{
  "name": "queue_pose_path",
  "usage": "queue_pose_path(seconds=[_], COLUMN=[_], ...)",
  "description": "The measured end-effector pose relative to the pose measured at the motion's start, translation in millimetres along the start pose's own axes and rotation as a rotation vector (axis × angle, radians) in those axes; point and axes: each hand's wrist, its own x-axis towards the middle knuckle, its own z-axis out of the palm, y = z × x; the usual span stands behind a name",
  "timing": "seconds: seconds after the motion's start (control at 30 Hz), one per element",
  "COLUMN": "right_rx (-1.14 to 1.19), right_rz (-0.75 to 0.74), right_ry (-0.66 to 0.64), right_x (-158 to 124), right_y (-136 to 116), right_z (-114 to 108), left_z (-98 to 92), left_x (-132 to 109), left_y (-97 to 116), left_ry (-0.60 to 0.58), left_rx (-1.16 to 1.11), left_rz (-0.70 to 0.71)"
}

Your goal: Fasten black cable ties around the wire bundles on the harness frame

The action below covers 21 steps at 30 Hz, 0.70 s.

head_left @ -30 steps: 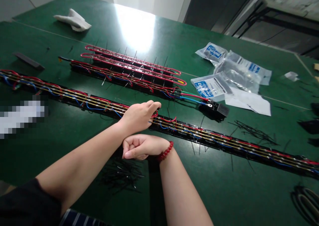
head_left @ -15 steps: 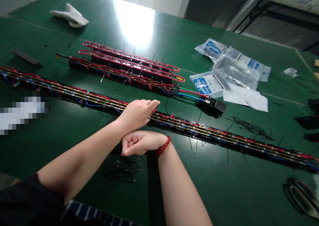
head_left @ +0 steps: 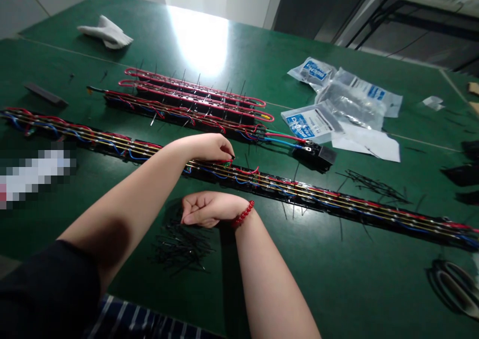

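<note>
A long black strip (head_left: 337,202) carrying red, blue and yellow wires runs across the green table (head_left: 299,279) from left to right. My left hand (head_left: 204,147) rests on its middle, fingertips pinched on a red wire (head_left: 245,170). My right hand (head_left: 207,208), with a red bead bracelet at the wrist, lies curled on the table just in front of the strip, beside a heap of black cable ties (head_left: 181,244). Whether anything is inside its fingers is hidden.
A second, shorter wired assembly (head_left: 194,104) with upright cable ties lies behind, ending in a black connector (head_left: 314,155). Plastic bags (head_left: 348,109) and white paper sit at the right, a white glove (head_left: 107,32) at the far left, loose ties (head_left: 370,187) at the right.
My left hand has lifted at the wrist and its fingers have gone from flat on the strip to pinching the red wire. The right hand has hardly moved.
</note>
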Motion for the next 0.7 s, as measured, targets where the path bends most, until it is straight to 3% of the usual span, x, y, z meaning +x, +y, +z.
queue_pose_path(seconds=[0.13,0.5,0.7], right_rx=[-0.007,-0.021,-0.006], right_rz=[-0.001,0.007,0.008], right_ry=[0.008,0.028,0.037], right_x=[0,0,1], right_y=[1,1,2], right_z=[0,0,-1], left_z=[-9.6,0.0,-2.0], left_x=[5,-10,-12], left_y=[0,-10,-11], left_ry=[-0.047,0.093,0.119], left_rx=[0.018,-0.056,0.033], left_rz=[0.079,0.168,0.061])
